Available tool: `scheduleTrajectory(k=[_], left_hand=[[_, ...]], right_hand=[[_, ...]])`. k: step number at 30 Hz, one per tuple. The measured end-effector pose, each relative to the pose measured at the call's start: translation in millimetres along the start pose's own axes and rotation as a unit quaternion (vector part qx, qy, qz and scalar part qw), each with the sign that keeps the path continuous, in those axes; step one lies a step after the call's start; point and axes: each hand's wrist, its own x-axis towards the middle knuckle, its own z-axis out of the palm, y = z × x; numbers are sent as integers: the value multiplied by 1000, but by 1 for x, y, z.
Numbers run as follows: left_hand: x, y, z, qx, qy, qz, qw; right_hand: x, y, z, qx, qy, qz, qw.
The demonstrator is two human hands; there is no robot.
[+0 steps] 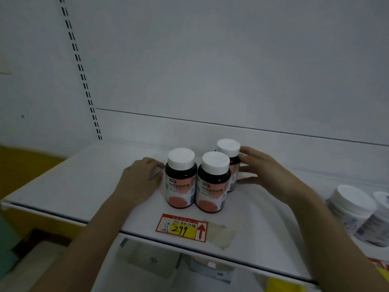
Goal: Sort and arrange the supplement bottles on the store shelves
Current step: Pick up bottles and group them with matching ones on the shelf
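Note:
Three dark supplement bottles with white caps and pink labels stand upright on the white shelf (80, 182). Two are side by side at the front, the left bottle (180, 178) and the middle bottle (212, 182). The third, the rear bottle (229, 152), stands behind and to the right. My left hand (139, 182) lies on the shelf with curled fingers against the left bottle's side. My right hand (265, 171) cups the rear bottle from the right, fingers by its neck and thumb low at its base.
A red and yellow price tag (182, 227) marked 299 lies on the shelf's front edge. Two white jars (353, 209) lie at the far right. A slotted upright (82, 70) runs up the back wall. Boxes show on the lower shelf (189, 264).

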Motion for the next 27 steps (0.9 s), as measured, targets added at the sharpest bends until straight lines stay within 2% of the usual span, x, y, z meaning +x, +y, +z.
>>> scheduleTrajectory(k=[9, 18, 20, 24, 27], left_hand=[[1, 0, 3, 21, -11, 5, 1000], [1, 3, 3, 55, 2, 6, 998], [-1, 4, 2, 53, 5, 8, 999], [-1, 3, 1, 38, -11, 12, 999], [-1, 3, -9, 10, -32, -6, 999]], right_hand=[[0, 3, 0, 17, -25, 6, 1000], [-6, 0, 13, -26, 10, 18, 999], [-13, 0, 17, -27, 37, 39, 998], [-35, -4, 27, -17, 149, 61, 987], [-61, -13, 37, -96, 192, 80, 973]])
